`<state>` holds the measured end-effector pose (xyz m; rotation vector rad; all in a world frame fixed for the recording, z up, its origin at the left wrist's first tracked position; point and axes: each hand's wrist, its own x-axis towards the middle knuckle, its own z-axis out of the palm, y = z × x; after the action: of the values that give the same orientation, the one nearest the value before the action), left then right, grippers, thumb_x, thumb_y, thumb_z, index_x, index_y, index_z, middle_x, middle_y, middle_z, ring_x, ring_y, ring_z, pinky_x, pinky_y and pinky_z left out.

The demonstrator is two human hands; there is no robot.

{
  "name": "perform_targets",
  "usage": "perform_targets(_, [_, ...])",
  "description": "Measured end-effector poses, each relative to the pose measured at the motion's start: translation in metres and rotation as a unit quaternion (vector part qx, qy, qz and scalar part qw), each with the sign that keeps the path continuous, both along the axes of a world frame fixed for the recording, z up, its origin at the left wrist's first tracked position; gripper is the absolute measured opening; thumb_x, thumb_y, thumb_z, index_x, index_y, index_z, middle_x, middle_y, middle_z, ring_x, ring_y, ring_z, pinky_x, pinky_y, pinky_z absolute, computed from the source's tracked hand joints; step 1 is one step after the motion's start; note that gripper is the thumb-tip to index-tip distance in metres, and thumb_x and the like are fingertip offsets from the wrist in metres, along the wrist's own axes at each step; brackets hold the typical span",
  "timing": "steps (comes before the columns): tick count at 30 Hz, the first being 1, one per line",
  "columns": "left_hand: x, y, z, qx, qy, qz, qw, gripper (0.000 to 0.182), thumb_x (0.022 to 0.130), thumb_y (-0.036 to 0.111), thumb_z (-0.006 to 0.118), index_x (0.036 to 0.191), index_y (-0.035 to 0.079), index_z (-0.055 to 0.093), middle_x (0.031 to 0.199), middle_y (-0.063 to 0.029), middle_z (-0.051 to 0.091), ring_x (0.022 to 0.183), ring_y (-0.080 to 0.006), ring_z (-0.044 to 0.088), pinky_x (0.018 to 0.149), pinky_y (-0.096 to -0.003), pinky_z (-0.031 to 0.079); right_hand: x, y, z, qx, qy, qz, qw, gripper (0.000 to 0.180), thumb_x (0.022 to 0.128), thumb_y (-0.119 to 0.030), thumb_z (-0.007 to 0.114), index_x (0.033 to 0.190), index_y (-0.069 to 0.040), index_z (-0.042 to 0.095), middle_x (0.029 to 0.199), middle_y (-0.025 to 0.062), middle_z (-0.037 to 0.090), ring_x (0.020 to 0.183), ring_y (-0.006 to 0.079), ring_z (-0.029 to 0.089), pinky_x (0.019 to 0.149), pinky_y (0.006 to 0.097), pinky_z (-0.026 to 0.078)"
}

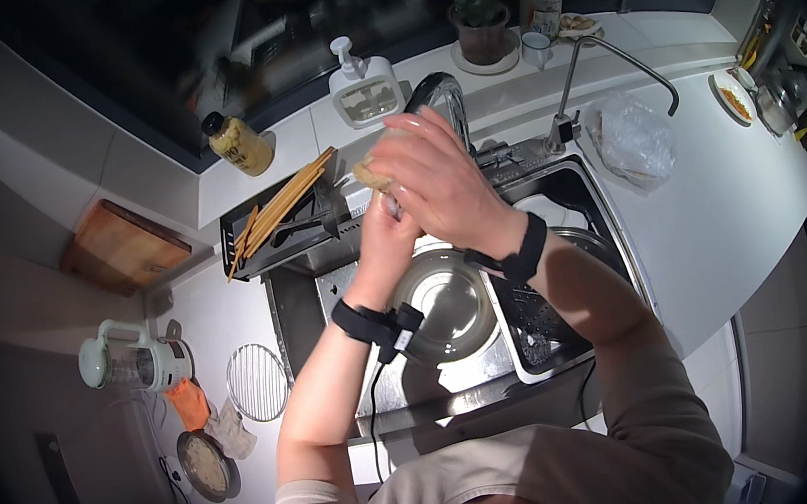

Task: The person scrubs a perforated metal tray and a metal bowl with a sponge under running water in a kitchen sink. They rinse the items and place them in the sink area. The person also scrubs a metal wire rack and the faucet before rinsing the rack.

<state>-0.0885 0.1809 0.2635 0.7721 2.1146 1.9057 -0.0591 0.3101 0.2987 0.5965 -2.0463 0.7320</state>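
My two hands are pressed together above the front of the faucet, around a pale beige lump whose kind I cannot make out. Wet-looking, my right hand lies over it with the fingers bent. From below, my left hand grips it; its fingers are mostly hidden behind the right hand. Behind them curves a dark, shiny faucet. Below my wrists a round glass bowl stands in the steel sink. A black drain basket with a white rim sits in the sink's right side.
Left of the faucet, wooden chopsticks lie across a black rack. A soap dispenser, a jar and a potted plant line the sill. At right are a thin metal spout and a plastic bag.
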Motion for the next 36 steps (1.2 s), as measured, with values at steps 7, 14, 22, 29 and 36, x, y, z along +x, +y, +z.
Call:
perform_targets(7, [-0.018,-0.010,0.008,-0.003,-0.162,-0.102,0.982,0.014,0.091,0.014,0.055,0.084,0.003,0.050,0.059,-0.0003,0.045,0.051,-0.0102,0.044,0.050,-0.0263,0.040,-0.073,0.050,0.002,-0.293,-0.163,0.067,0.940,0.021,0.084,-0.016,0.049,0.090,0.001,0.061,0.083,0.0103,0.060,0.084,0.0287,0.058,0.080,0.0343,0.044])
perform_targets(14, [-0.009,0.004,0.006,-0.015,0.069,0.047,0.996,0.020,0.091,0.015,0.056,0.104,0.004,0.047,0.069,-0.0007,0.050,0.057,-0.0071,0.048,0.051,-0.0235,0.041,-0.100,0.092,-0.042,-0.343,-0.176,0.014,0.922,0.027,0.090,-0.017,0.046,0.106,0.003,0.055,0.099,0.0192,0.061,0.089,0.0339,0.059,0.078,0.0359,0.045])
perform_targets(22, [-0.016,0.003,-0.004,0.123,-0.107,-0.061,0.985,0.052,0.095,0.055,0.034,0.082,0.006,0.045,0.048,0.0009,0.036,0.037,-0.0084,0.030,0.035,-0.0231,0.024,-0.055,0.059,-0.119,-0.334,-0.246,-0.192,0.889,0.035,0.091,-0.008,0.043,0.125,-0.002,0.045,0.114,0.0215,0.056,0.107,0.0389,0.053,0.085,0.0407,0.044])
perform_targets(29, [-0.017,0.003,-0.008,0.132,-0.095,-0.067,0.984,0.047,0.093,0.053,0.042,0.081,0.007,0.044,0.050,0.0003,0.037,0.038,-0.0083,0.032,0.036,-0.0226,0.024,-0.057,0.051,-0.141,-0.279,-0.163,-0.284,0.903,0.028,0.090,0.000,0.045,0.116,0.003,0.054,0.118,0.0178,0.055,0.109,0.0370,0.052,0.091,0.0387,0.044])
perform_targets(36, [-0.016,0.003,-0.004,0.135,-0.081,-0.081,0.984,0.044,0.093,0.050,0.045,0.080,0.007,0.043,0.054,0.0007,0.039,0.040,-0.0072,0.035,0.036,-0.0216,0.026,-0.032,0.066,-0.164,-0.031,-0.079,-0.252,0.964,0.029,0.082,-0.004,0.052,0.111,-0.006,0.060,0.108,0.0098,0.056,0.106,0.0288,0.052,0.089,0.0359,0.045])
